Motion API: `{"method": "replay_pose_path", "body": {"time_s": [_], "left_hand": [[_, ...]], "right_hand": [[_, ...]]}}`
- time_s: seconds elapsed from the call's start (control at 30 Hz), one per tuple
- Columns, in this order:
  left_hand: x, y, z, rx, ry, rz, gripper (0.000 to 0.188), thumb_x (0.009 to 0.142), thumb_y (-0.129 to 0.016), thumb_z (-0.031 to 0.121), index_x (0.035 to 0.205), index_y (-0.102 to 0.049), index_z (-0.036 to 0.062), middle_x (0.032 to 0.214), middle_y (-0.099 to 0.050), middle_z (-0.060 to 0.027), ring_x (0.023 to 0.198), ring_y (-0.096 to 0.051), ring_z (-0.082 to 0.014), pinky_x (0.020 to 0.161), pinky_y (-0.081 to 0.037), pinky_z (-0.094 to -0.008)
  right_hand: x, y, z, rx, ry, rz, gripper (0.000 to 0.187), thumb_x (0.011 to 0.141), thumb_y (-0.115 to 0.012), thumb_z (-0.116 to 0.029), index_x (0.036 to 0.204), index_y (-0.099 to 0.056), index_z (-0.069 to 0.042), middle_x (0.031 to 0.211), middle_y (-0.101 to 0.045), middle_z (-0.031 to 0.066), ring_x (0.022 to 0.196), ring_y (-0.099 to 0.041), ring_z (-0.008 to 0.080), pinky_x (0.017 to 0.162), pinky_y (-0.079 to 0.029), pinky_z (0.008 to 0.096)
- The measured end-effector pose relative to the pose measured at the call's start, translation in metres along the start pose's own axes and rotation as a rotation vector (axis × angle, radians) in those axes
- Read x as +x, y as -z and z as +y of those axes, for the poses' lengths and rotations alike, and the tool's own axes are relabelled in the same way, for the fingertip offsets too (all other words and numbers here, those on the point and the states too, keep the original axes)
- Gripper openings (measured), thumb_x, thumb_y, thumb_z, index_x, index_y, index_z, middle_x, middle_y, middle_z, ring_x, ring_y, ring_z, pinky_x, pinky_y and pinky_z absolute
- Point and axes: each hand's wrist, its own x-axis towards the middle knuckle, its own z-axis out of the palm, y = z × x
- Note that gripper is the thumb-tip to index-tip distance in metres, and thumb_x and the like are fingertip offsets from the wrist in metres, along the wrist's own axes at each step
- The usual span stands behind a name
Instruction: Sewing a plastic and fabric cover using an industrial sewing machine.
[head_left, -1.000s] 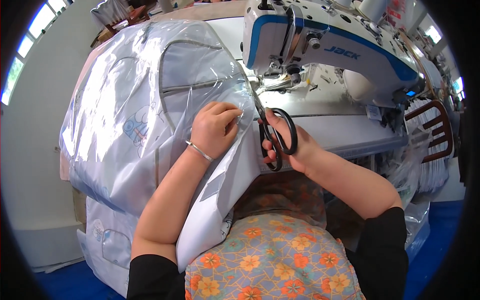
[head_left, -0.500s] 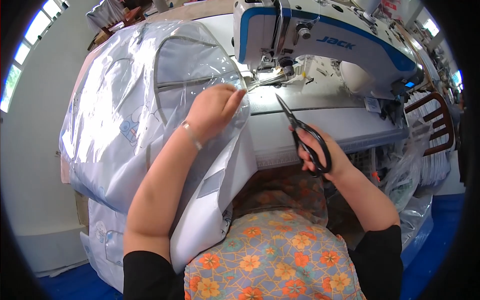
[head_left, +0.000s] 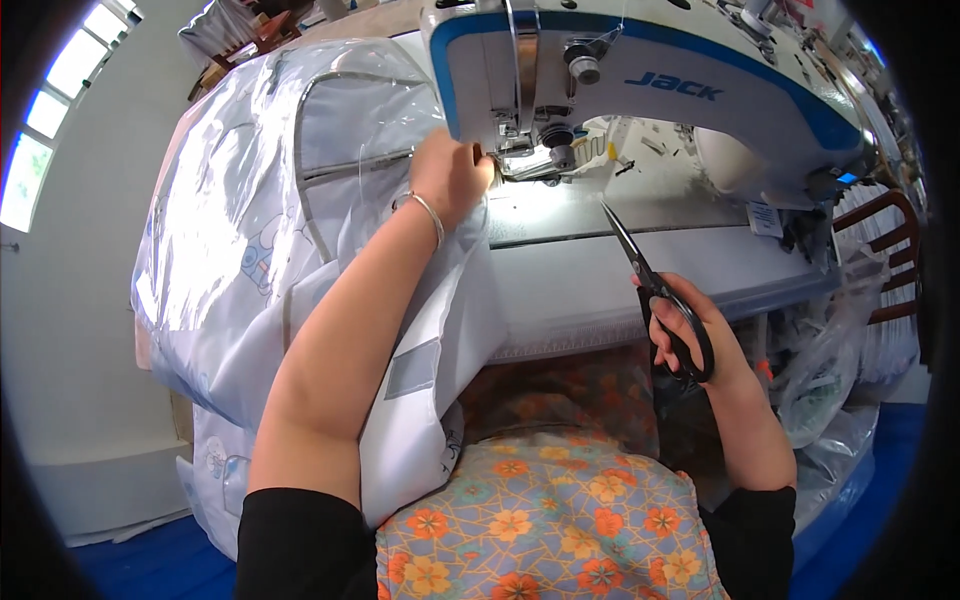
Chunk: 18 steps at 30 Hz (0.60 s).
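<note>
My left hand [head_left: 447, 178] is closed, with thumb and fingers pinched together beside the needle area of a white and blue sewing machine [head_left: 650, 112]. What lies between those fingertips is hidden. Under that hand and forearm spreads a bulky pale fabric piece [head_left: 225, 225] with a shiny clear plastic layer, grey piping and a printed cartoon figure. Part of its white edge, bearing a grey patch [head_left: 412, 371], hangs down toward my lap. Black-handled scissors [head_left: 642, 262] are gripped in my right hand [head_left: 726, 345], their tip pointing up and left over the machine bed.
Scraps and small bits lie on the machine bed [head_left: 560, 213] beneath the arm. A wooden chair [head_left: 908, 250] and clear plastic bags [head_left: 835, 365] stand at the right. At the far left is a white wall [head_left: 90, 330]. A patterned apron [head_left: 540, 520] covers my lap.
My left hand has moved forward to the needle area, fingers closing together there. My right hand has shifted right and slightly nearer with the scissors. The view has also shifted a little.
</note>
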Motion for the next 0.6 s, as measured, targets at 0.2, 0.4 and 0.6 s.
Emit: {"method": "replay_pose_path", "body": {"time_s": [0.2, 0.4, 0.6], "left_hand": [[0.026, -0.013, -0.018, 0.075, 0.25, 0.012, 0.025, 0.082, -0.062, 0.023, 0.094, -0.066, 0.0019, 0.094, -0.069, -0.023, 0.091, -0.066, -0.0429, 0.075, -0.052, -0.0452], [-0.015, 0.003, 0.002, -0.032, 0.288, 0.045, 0.027, 0.085, -0.062, 0.018, 0.107, -0.061, 0.0005, 0.108, -0.066, -0.0233, 0.097, -0.064, -0.0414, 0.083, -0.051, -0.0436], [-0.076, 0.045, 0.027, -0.104, 0.098, -0.097, 0.042, 0.083, -0.067, 0.022, 0.117, -0.062, -0.002, 0.125, -0.061, -0.0227, 0.11, -0.06, -0.0381, 0.098, -0.047, -0.0431]], "right_hand": [[0.004, 0.016, -0.011, -0.082, -0.035, -0.019, 0.037, 0.099, -0.061, -0.019, 0.133, -0.054, -0.007, 0.071, -0.053, -0.0023, 0.055, -0.051, 0.0041, 0.054, -0.044, 0.0205], [0.02, 0.06, -0.01, -1.093, 0.418, 0.429, 0.048, 0.085, -0.072, -0.008, 0.13, -0.055, -0.006, 0.09, -0.067, 0.0198, 0.077, -0.067, 0.0337, 0.07, -0.051, 0.0377], [0.024, 0.035, -0.004, -0.589, 0.308, 0.251, 0.046, 0.089, -0.071, -0.009, 0.132, -0.054, -0.008, 0.079, -0.061, -0.0015, 0.071, -0.052, 0.0055, 0.061, -0.042, 0.0237]]}}
